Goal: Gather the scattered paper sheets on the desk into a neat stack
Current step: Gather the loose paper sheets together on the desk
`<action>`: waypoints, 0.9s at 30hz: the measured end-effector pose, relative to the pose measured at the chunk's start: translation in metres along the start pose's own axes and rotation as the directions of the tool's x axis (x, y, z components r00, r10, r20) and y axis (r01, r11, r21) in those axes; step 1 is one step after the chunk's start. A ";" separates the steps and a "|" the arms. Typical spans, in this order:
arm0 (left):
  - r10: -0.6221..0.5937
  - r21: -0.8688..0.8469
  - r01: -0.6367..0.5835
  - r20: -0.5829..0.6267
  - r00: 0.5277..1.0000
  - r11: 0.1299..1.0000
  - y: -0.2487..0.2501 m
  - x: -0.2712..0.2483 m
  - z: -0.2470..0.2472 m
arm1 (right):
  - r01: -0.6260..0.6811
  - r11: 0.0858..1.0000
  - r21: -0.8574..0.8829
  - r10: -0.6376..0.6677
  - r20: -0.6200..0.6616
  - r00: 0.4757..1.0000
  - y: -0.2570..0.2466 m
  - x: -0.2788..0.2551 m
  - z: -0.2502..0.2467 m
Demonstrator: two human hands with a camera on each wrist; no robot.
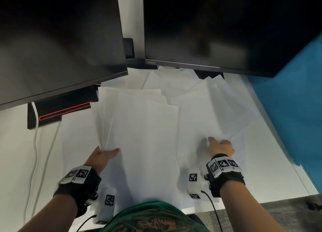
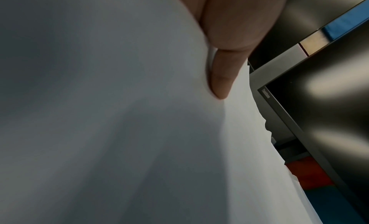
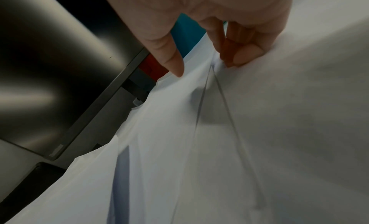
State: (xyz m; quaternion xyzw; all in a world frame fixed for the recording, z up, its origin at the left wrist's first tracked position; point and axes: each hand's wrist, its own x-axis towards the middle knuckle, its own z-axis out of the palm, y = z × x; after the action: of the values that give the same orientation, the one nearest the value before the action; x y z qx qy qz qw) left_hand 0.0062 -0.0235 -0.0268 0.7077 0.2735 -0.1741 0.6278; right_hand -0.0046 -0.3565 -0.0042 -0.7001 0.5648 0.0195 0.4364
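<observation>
1. the left hand (image 1: 104, 156) pinches a bundle (image 1: 139, 127) of sheets at its near left corner, thumb (image 2: 220, 79) on top and the other fingers hidden beneath. this grip is closed on the paper, likely so the gathered sheets stay together while more are added.

2. the bundle is raised and bowed at the held corner, its far end fanning out unevenly towards the monitors (image 1: 61, 40). i judge it is held loose like this so new sheets can slide in; the edges are not yet squared.

3. the right hand (image 1: 221, 147) rests on the loose sheets (image 1: 226, 106) at the right side of the table (image 1: 278, 170). its fingers (image 3: 243, 53) are curled and nip a fold of paper, while the thumb (image 3: 169, 58) points down onto the sheet beside them. this grip is closed on a sheet, probably to drag or lift it towards the bundle.

4. more sheets lie overlapped and skewed across the middle and back of the table, some running under the right monitor's edge. these are still to be collected, so the task looks about midway.

5. thin paper buckles under a pinch, as the crease by the right fingers shows; pulling hard could crumple it.

6. a dark dock (image 1: 61, 109) and white cable (image 1: 35, 136) sit left, apart from the paper.
</observation>
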 end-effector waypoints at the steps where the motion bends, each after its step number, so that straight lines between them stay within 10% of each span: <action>1: 0.000 -0.006 0.000 -0.001 1.000 1.000 0.000 0.000 0.000 | -0.006 1.000 0.009 0.006 0.007 1.000 -0.002 0.002 0.000; 15: -0.035 -0.065 0.034 -0.013 0.999 0.997 -0.005 -0.001 -0.001 | -0.009 0.993 0.118 0.001 0.066 0.998 -0.016 0.009 0.009; 27: -0.041 -0.106 0.042 0.006 0.999 0.993 -0.005 0.001 -0.002 | 0.254 0.926 -0.279 -0.228 0.123 0.966 -0.027 0.036 -0.020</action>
State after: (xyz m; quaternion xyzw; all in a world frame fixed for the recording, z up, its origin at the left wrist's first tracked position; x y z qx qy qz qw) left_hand 0.0037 -0.0209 -0.0306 0.6671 0.2958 -0.1735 0.6613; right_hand 0.0210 -0.3974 0.0058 -0.8195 0.4454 0.0802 0.3516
